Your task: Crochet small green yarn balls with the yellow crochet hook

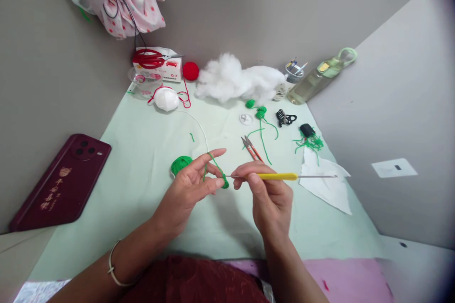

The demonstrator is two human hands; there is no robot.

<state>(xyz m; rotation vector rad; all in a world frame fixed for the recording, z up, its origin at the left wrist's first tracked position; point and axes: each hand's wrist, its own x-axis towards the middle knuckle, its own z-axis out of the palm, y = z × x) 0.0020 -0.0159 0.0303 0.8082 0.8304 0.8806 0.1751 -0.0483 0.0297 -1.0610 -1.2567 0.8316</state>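
Between the thumb and fingers of my left hand is a small green crochet piece. Green yarn runs from it up over my raised index finger. My right hand grips a crochet hook by its yellow handle, and the metal tip reaches to the green piece. A green yarn ball lies on the table just behind my left hand. Beyond my right hand rest thread snips with orange handles.
At the back are white stuffing, a white yarn ball, a red yarn ball and red scissors on a box. A green bottle, black hair clip and white cloth are right; a phone is left.
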